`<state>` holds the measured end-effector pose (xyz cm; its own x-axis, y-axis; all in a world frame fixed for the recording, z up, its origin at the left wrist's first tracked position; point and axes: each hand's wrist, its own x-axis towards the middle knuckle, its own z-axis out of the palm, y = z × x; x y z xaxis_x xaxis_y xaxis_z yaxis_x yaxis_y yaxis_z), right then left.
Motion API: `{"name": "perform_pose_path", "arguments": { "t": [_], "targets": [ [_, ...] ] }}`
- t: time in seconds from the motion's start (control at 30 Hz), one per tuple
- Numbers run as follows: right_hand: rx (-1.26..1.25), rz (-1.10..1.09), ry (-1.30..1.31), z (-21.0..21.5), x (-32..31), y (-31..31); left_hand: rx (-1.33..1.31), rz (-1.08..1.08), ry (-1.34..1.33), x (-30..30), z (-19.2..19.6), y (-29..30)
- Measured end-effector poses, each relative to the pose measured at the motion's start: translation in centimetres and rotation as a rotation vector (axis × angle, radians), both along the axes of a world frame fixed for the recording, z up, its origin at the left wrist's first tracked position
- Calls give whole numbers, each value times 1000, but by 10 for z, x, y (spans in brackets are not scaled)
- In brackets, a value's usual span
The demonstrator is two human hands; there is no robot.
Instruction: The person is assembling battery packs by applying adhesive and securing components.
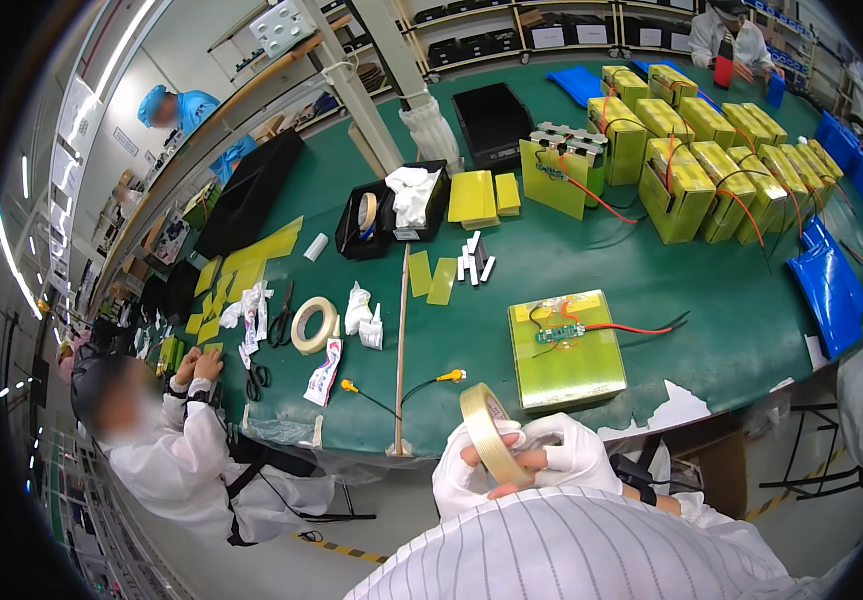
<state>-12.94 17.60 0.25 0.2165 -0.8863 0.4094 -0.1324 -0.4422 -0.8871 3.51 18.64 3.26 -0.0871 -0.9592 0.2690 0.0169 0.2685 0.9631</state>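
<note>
Both gloved hands, left hand (464, 478) and right hand (568, 452), grip an upright tape roll (484, 421) just below the table (711, 330) edge.

Both gloved hands (516, 462) together, fingers curled closed.

I count two gloved hands, my left hand (461, 478) and right hand (573, 452), sharing one roll of filament tape (485, 420). One flat yellow battery pack (565, 348) lies before me. A second, wider tape roll (314, 325) sits further left, beside two pairs of scissors (282, 318). Three other people are in view.
</note>
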Motion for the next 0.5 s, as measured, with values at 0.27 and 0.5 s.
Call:
{"name": "perform_pose_path", "arguments": {
  "t": [0.27, 0.5],
  "targets": [
    [51, -134, 49, 12, -15, -4, -331, 47, -338, -4, -13, -17],
    [74, -41, -62, 24, -19, -3, -537, 143, -469, 0, -27, -23]
  ]
}}
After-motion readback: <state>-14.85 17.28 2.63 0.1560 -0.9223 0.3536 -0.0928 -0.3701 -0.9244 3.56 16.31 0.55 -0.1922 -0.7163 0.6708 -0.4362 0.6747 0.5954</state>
